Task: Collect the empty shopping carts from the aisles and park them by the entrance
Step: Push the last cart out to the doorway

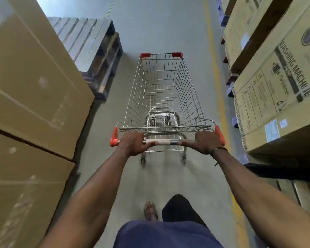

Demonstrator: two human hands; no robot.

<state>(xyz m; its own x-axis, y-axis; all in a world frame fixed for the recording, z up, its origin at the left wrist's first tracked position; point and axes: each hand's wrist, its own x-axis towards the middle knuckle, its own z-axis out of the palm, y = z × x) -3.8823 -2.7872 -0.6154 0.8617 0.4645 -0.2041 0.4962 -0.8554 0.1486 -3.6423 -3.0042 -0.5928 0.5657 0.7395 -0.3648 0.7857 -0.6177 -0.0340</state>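
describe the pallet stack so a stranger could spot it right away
Look down the aisle floor past the shopping cart. On the left, just beyond the big plain cardboard boxes, sits the pallet stack. It is the only dark, slatted thing among tan cartons.

You've got a silver wire-grid cart with orange-red handle caps, plain brown boxes, grey floor with a yellow stripe, and black print on the washing-machine carton.
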